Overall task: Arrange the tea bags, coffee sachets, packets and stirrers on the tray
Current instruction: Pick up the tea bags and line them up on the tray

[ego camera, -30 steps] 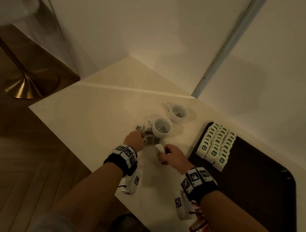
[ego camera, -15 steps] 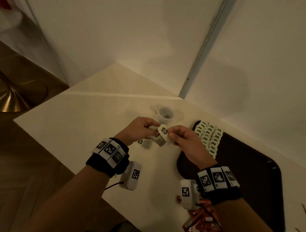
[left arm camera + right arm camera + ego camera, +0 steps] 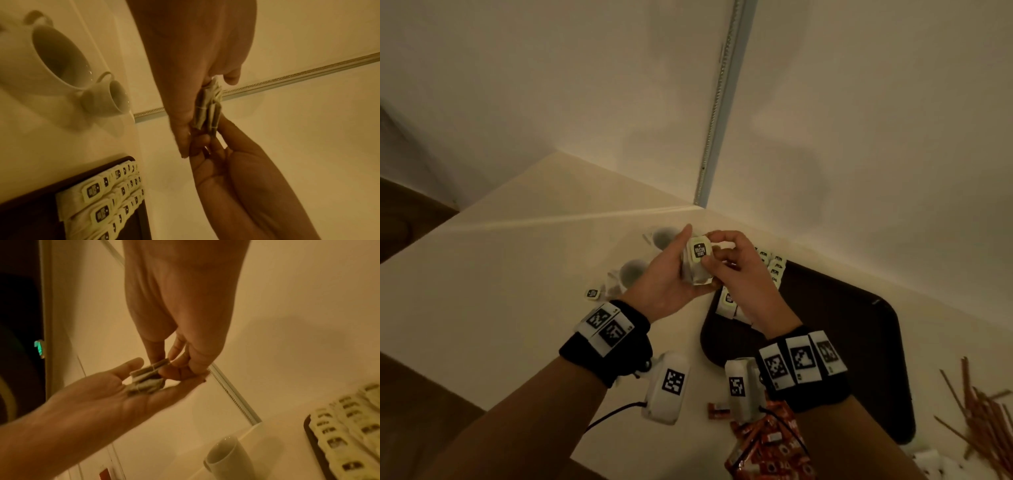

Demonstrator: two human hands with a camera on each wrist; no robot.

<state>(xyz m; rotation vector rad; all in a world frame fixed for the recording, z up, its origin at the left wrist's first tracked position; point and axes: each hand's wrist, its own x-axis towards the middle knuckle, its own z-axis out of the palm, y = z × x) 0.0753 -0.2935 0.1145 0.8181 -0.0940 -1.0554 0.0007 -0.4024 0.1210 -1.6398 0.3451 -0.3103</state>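
While the flat left hand (image 3: 667, 277) carries pale tea bags (image 3: 697, 265), the right hand (image 3: 732, 270) pinches one, nearer the dark tray (image 3: 859, 342).

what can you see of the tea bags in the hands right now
A small stack of tea bags is held up over the table edge, between both hands. Each is a pale paper pouch with a string round it; the front one bears a cream tag with a dark label. The left hand cradles the stack on palm and fingers, thumb raised. The right hand pinches the front bag from the other side.
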